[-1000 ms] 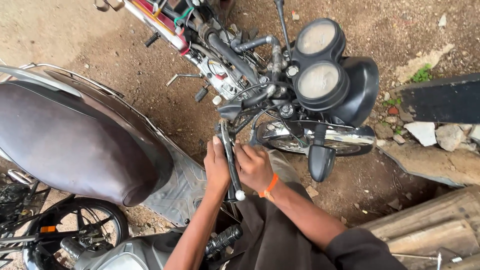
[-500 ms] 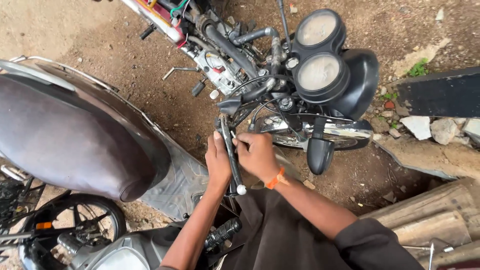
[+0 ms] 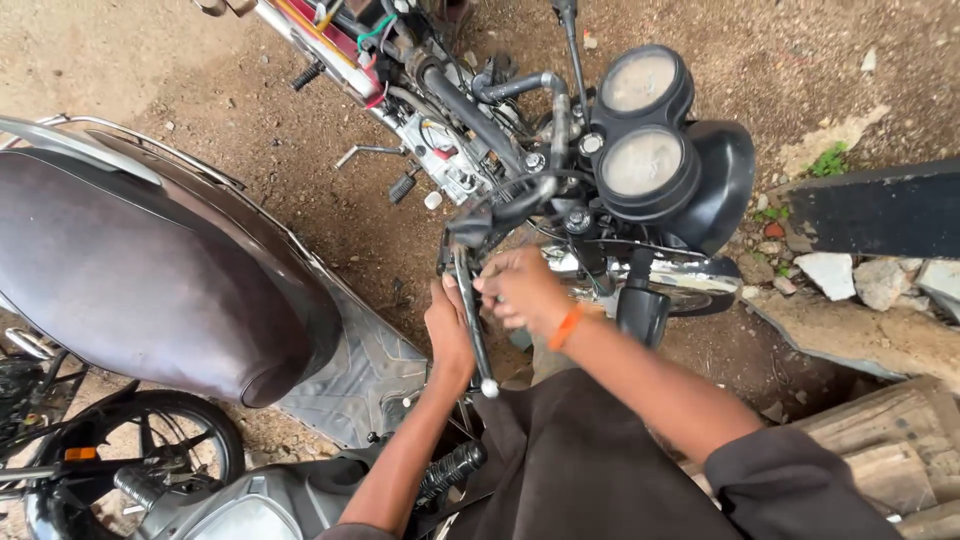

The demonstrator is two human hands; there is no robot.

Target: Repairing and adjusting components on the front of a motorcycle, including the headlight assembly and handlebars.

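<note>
A stripped motorcycle stands in front of me, its twin round gauges (image 3: 640, 120) beside a black headlight shell (image 3: 722, 185). A black handlebar lever (image 3: 470, 310) with a small ball end points toward me. My left hand (image 3: 448, 335) is wrapped around the lever and the bar behind it. My right hand (image 3: 520, 290), an orange band on its wrist, is closed on the bar just right of the lever, close under its pivot. What my fingers pinch there is hidden. A black handlebar grip (image 3: 642, 312) hangs to the right of my right hand.
A scooter with a dark brown seat (image 3: 140, 290) and grey footboard (image 3: 365, 375) stands close on the left. A spoked wheel (image 3: 130, 450) lies at lower left. Stones, a black slab (image 3: 880, 210) and wooden planks (image 3: 890, 450) lie right. The ground is bare dirt.
The view has shifted down a little, so the motorcycle sits lower in frame. My hands stay on the lever and bar; the right hand has edged up toward the lever's pivot.
</note>
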